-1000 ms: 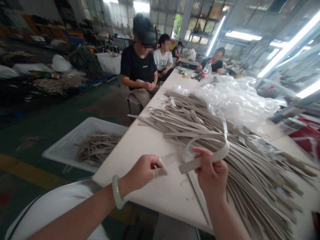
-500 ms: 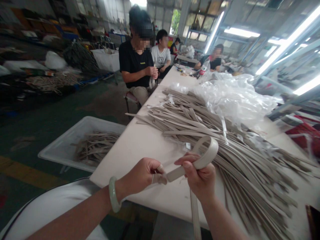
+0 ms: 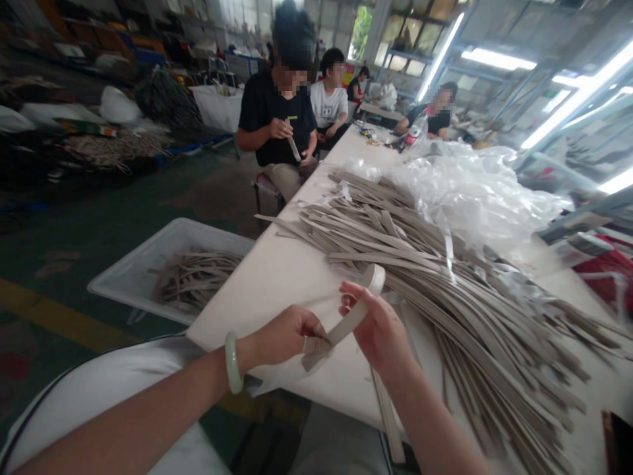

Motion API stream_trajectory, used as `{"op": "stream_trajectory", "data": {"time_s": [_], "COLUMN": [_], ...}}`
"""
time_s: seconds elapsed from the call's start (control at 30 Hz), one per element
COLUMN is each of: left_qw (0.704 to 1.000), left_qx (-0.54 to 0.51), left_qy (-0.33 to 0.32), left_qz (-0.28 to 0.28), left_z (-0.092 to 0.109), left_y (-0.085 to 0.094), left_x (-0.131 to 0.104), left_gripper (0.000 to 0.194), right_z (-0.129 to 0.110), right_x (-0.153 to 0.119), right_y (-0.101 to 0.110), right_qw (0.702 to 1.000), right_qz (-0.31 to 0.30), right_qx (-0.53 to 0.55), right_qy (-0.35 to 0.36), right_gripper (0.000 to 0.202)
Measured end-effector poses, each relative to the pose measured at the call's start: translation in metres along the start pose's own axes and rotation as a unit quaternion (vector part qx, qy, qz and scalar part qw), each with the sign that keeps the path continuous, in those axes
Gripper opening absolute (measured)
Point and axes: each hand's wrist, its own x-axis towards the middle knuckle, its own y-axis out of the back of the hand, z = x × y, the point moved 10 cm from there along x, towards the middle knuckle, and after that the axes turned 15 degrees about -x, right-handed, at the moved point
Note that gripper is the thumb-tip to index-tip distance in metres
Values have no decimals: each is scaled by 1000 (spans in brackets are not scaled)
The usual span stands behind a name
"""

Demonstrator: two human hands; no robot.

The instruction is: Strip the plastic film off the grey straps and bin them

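Observation:
A beige flat strap (image 3: 352, 323) runs between my two hands, bending over in a loop above the right one, and its tail hangs down over the table's near edge. My left hand (image 3: 289, 336), with a pale green bangle on the wrist and tape on its fingers, pinches one end of the strap. Curled loosely around the strap near the loop is my right hand (image 3: 380, 333); its thumb is partly hidden. A clear, thin film-like piece shows beneath the left hand. Right of my hands lies a big pile of similar straps (image 3: 425, 284).
Clear plastic bags (image 3: 475, 185) cover the table (image 3: 257, 297) behind the pile. A white tub (image 3: 123, 264) holding more straps stands left of the table. A co-worker (image 3: 281, 112) sits at the far left side holding a strap; other people sit beyond. A bottle (image 3: 415, 132) stands at the back.
My right hand has turned and moved slightly left, and the strap's loop has shifted left and become narrower. The co-worker's hands have spread apart along a strap. The view has shifted slightly.

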Motion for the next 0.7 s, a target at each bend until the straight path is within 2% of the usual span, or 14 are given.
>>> {"op": "stream_trajectory", "data": {"time_s": [0.07, 0.17, 0.27, 0.33, 0.4, 0.47, 0.53, 0.63, 0.7], "left_qw": [1000, 995, 995, 997, 996, 993, 991, 985, 984], "left_qx": [-10, -51, -45, 6, 62, 90, 94, 94, 89], "left_qy": [-19, -84, -89, -68, -62, -71, -90, -139, -152], "left_qz": [-5, -19, -32, -24, 0, 25, 32, 28, 36], "left_z": [5, 19, 18, 12, 10, 12, 17, 28, 33], "left_y": [-3, -8, -10, -5, 2, 7, 7, 3, 6], "left_x": [-1, -3, -5, -7, -9, -12, -16, -23, -27], "left_gripper": [10, 11, 15, 15, 13, 10, 9, 12, 14], "right_z": [-6, -1, 19, 25, 19, 2, -13, -11, -7], "right_x": [-2, -16, -21, -16, -8, -7, -16, -31, -36], "right_y": [0, -22, -36, -31, -19, -11, -17, -24, -17], "right_qw": [999, 990, 995, 996, 997, 999, 990, 981, 985], "right_qz": [19, -24, -77, -70, -27, 7, 5, -17, -4], "right_qx": [-34, -119, -55, 32, 60, -6, -101, -167, -150], "right_qy": [33, 69, 11, -35, -32, 33, 98, 98, 81], "right_gripper": [24, 22, 25, 26, 24, 22, 23, 29, 32]}}
